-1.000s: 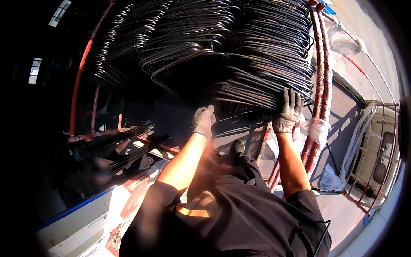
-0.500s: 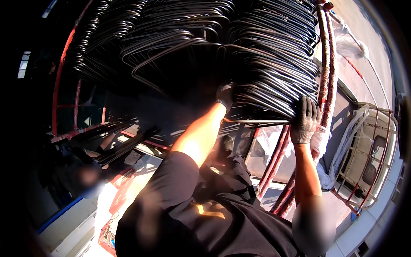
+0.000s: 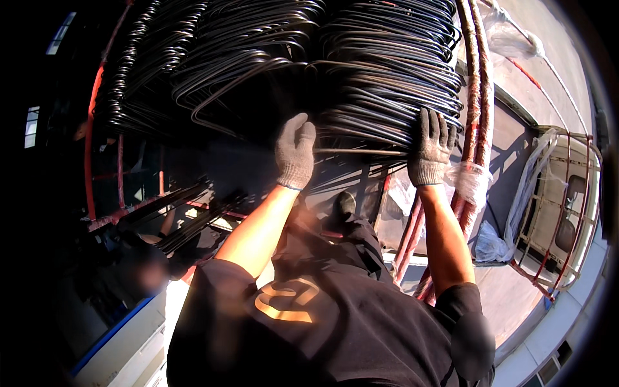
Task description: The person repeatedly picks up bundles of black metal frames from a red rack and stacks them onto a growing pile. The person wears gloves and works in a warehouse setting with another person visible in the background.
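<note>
A tall stack of bent dark metal rods (image 3: 393, 84) lies ahead of me, their rounded ends facing right. My right hand (image 3: 431, 147), in a grey work glove, rests against the lower right ends of this stack, fingers stretched upward and slightly apart. By the stack's lower left side is my left hand (image 3: 296, 152), gloved too, with its fingers raised and a gap showing between them. A single lower rod (image 3: 361, 151) spans between the two hands. Whether the left palm touches any rod is hard to see.
More bent rods (image 3: 238, 64) are piled to the left. Wrapped red posts (image 3: 476, 97) stand at right, beside a white vehicle cab (image 3: 564, 206) with a red frame. Plastic sheeting (image 3: 493, 242) hangs there. Below left, another person (image 3: 138, 258) is near long dark bars (image 3: 200, 222).
My left hand has come out of the shadow beside the stack, toward me and to the left. My right hand stays at the rod ends while the view has shifted.
</note>
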A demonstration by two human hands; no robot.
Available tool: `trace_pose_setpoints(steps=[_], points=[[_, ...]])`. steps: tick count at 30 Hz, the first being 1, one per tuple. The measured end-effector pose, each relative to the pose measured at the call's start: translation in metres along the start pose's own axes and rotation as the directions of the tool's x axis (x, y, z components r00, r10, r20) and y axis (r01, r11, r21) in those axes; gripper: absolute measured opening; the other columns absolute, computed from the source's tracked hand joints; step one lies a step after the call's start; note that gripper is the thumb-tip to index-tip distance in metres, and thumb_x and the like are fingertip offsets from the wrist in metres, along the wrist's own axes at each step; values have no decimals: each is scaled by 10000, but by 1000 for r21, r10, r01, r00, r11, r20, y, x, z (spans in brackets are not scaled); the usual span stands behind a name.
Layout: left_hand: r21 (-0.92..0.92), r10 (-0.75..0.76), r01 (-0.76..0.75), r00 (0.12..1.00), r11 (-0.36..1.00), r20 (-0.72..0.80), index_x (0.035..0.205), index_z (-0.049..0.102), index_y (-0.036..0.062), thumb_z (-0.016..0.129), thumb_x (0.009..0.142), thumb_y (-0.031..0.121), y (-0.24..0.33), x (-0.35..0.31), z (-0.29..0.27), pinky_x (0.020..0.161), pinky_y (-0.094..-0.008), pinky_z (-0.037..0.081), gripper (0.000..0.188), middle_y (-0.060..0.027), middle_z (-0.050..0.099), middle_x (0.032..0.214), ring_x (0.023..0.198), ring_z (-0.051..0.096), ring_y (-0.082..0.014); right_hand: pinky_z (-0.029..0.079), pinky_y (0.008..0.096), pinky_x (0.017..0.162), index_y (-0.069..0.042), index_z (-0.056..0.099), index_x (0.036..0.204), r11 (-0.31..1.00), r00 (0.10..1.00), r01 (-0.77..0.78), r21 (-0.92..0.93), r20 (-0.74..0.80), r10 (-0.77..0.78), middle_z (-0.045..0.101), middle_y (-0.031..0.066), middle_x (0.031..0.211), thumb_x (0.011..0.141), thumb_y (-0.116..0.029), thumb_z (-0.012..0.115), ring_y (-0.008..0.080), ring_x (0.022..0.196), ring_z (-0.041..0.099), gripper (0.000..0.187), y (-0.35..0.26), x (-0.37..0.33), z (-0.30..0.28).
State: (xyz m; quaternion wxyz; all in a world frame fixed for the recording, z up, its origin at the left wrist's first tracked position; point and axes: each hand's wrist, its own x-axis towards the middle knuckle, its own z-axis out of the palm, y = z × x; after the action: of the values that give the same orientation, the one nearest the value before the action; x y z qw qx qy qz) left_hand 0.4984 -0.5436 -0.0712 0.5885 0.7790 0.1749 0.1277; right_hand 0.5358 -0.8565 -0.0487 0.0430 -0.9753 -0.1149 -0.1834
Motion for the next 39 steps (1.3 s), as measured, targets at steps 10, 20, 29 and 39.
trace_pose_setpoints(steps=[10,20,29,39], points=[[259,291,-273,956,926,-31,1206,716,15,656,1011,337,-2,55,87,1042,-475,515,381,-222,715,1232,1175,662,-405,291,617,1214,-123,500,1556,997,999,28,-70,-38,-31,551,166,1516,958,-137,610,402,1427,485,608,12,9,6],[338,111,-65,987,939,-117,1297,688,5,701,981,423,-7,59,70,1082,-458,508,525,-233,714,1290,1229,665,-401,227,624,1260,-87,393,1621,997,999,28,-77,36,-25,442,218,1608,902,-136,611,430,1501,396,752,-17,3,-6],[197,119,-70,962,978,-247,1266,685,7,767,950,373,-1,37,49,1085,-463,497,490,-216,712,1272,1236,645,-389,223,606,1271,-98,415,1620,977,973,203,56,103,-208,417,225,1628,852,-182,718,425,1522,363,830,-75,-1,-25],[257,-7,150,875,955,-483,1191,712,18,760,937,219,-31,-71,-156,1022,-476,535,328,-201,737,1185,1157,675,-396,268,575,1267,-40,456,1568,901,934,350,255,-21,-357,469,217,1586,849,-239,776,437,1502,387,811,-130,9,-34]])
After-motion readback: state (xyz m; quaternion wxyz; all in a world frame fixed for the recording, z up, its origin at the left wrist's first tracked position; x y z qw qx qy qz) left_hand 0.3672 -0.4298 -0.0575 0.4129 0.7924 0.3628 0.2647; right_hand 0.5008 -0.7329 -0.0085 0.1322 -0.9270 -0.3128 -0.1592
